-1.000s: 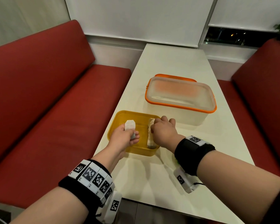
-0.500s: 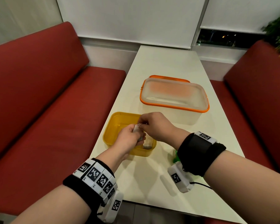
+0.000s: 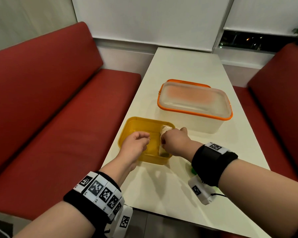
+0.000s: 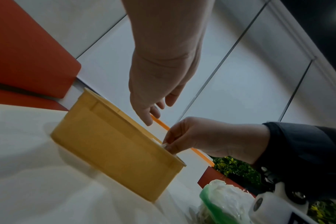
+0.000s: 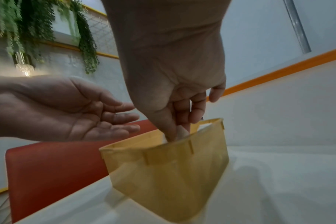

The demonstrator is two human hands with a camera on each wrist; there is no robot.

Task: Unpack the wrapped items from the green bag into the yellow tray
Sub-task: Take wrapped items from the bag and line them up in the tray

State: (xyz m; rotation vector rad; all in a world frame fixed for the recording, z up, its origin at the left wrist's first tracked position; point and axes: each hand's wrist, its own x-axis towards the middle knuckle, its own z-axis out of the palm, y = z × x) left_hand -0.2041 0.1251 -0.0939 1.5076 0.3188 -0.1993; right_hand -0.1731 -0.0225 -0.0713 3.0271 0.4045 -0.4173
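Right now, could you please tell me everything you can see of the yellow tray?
The yellow tray is a translucent amber plastic tub, rectangular with rounded corners, a lipped rim and thin ribs on its outer walls. It stands upright and open at the near left of the white table. Wrapped items lie along its right side, pinched by the right hand; the left hand hovers open over it.
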